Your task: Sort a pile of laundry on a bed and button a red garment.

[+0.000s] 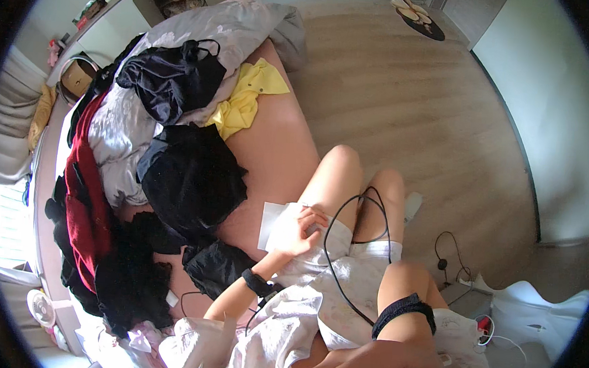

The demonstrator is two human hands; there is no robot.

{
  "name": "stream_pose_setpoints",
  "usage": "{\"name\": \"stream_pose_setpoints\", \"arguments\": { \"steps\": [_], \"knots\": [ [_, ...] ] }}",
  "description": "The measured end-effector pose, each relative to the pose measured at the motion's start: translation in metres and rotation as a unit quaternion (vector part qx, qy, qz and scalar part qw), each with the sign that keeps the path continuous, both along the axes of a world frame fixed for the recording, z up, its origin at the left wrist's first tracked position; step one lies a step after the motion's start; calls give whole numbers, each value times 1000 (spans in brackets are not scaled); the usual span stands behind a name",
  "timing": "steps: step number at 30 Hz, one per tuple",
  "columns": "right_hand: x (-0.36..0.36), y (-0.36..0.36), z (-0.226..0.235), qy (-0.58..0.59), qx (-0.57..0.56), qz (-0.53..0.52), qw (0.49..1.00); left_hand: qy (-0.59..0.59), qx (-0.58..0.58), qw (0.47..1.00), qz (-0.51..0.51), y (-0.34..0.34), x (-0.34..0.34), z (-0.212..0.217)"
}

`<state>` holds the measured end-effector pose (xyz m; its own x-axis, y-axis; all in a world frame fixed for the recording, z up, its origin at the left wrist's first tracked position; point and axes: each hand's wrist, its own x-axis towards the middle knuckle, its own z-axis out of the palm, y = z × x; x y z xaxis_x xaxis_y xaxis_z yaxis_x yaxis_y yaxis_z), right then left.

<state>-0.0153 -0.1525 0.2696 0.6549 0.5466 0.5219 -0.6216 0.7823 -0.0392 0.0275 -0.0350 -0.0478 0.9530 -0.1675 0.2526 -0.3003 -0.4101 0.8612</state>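
My left hand (301, 231), with a black watch (256, 283) on its wrist, lies on my lap. It holds nothing, and its fingers are loosely apart on the white shorts. A flat white sheet (269, 227) sits beside it at the bed's edge. My right arm is bent up close to the camera, a black ruffled band (406, 315) around it. The right hand (381, 366) is only a large patch of skin at the lower edge, its fingers hidden. A black cable (327, 243) hangs in a loop over my lap.
On the pink bed (277, 136) lie black garments (194, 178), a yellow garment (242, 103), a dark red garment (85, 191) and a grey-white quilt (216, 27). A wooden floor (407, 103) spreads ahead. Another cord (443, 264) and a white chair-like object (529, 313) are at right.
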Motion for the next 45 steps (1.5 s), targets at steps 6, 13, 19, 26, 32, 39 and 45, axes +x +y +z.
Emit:
{"name": "stream_pose_setpoints", "arguments": {
  "steps": [6,13,19,26,32,39,45],
  "knots": [
    [-7,-12,8,129,-119,71,982,37,30,999,11,3,-5,1],
    [17,4,-28,-39,-102,53,993,9,64,998,0,4,-3,16],
    [45,17,-41,-179,-51,102,977,14,13,1000,-13,5,-1,0],
    [29,2,-32,-86,-135,17,987,11,33,999,-15,4,-1,8],
    [-9,-5,0,86,-198,-110,970,-13,46,999,-20,8,-6,4],
    [91,-20,-86,-227,30,99,968,24,31,999,-3,22,-11,14],
    [96,-126,-176,-112,-665,-113,730,72,-27,997,6,-5,6,-19]
  ]
}}
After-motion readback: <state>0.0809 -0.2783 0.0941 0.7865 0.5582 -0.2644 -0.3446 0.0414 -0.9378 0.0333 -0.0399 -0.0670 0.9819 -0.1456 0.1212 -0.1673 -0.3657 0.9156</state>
